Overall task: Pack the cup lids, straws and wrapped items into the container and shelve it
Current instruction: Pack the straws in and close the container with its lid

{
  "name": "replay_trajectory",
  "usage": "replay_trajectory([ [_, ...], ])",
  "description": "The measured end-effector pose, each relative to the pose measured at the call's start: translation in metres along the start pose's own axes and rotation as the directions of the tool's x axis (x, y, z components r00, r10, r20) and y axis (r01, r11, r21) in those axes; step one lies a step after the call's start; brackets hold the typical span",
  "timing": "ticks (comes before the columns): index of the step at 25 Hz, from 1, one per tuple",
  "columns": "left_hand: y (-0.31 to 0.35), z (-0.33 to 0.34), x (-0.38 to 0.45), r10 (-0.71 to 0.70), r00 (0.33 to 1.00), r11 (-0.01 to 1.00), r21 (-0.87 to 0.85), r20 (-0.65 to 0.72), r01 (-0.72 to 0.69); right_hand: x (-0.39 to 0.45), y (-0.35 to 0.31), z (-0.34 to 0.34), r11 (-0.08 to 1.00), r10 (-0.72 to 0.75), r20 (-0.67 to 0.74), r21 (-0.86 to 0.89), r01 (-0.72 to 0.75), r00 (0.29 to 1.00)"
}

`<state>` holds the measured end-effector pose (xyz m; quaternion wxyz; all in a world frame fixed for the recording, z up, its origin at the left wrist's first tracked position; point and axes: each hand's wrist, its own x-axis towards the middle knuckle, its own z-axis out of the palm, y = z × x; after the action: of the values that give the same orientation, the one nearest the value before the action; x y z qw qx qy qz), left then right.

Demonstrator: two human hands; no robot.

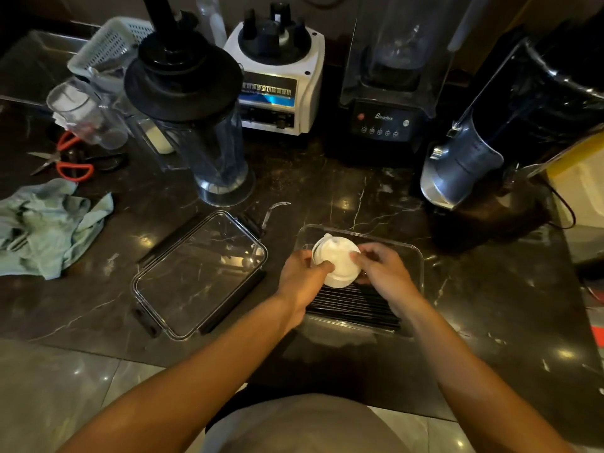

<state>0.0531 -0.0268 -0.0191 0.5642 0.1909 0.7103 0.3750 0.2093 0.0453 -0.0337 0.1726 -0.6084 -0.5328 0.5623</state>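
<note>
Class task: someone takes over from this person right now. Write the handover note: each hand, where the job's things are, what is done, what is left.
Left hand and right hand: both grip the stack of white cup lids, held over the clear container.
Black straws already lie in the container's near half.
The container's clear lid lies on the counter to the left, off.
I cannot make out any wrapped items.
Left: set the lids down inside, add the wrapped items, fit the lid, shelve the container.
</note>
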Motion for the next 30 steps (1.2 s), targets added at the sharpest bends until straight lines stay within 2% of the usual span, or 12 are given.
replay_trajectory([
  [3,0.003,0.012,-0.001,-0.034,0.998,0.996,-0.088,-0.055,0.029,0.012,0.009,0.012,0.999,-0.028,0.003,-0.015,0.028,1.000],
  [6,0.004,0.028,0.000,-0.080,0.988,0.975,-0.214,-0.130,0.051,0.020,0.012,0.019,0.992,-0.071,0.009,-0.103,0.072,0.997],
  [13,-0.003,0.049,0.002,-0.170,0.954,0.960,-0.262,-0.246,0.103,0.031,0.017,0.027,0.912,-0.225,0.001,-0.353,0.211,0.974],
  [15,-0.002,0.047,0.002,-0.188,0.950,0.953,-0.280,-0.249,0.115,0.031,0.019,0.029,0.866,-0.271,0.001,-0.435,0.244,0.963],
  [19,0.009,0.041,-0.011,-0.158,0.971,0.956,-0.273,-0.181,0.104,0.026,0.019,0.029,0.832,-0.313,0.008,-0.480,0.278,0.950],
  [21,0.021,0.031,-0.019,-0.077,0.988,0.970,-0.240,-0.136,0.043,0.020,0.011,0.026,0.829,-0.338,-0.009,-0.477,0.294,0.941],
  [25,0.039,-0.017,-0.018,0.028,0.977,0.965,-0.250,-0.210,-0.081,0.009,-0.026,0.033,0.770,-0.489,-0.070,-0.504,0.392,0.869],
  [27,0.041,-0.050,-0.009,0.034,0.961,0.957,-0.269,-0.276,-0.111,0.006,-0.052,0.048,0.751,-0.544,-0.072,-0.486,0.447,0.836],
  [30,0.031,-0.100,0.002,-0.007,0.925,0.955,-0.277,-0.380,-0.106,0.013,-0.075,0.085,0.753,-0.553,0.031,-0.408,0.516,0.832],
])
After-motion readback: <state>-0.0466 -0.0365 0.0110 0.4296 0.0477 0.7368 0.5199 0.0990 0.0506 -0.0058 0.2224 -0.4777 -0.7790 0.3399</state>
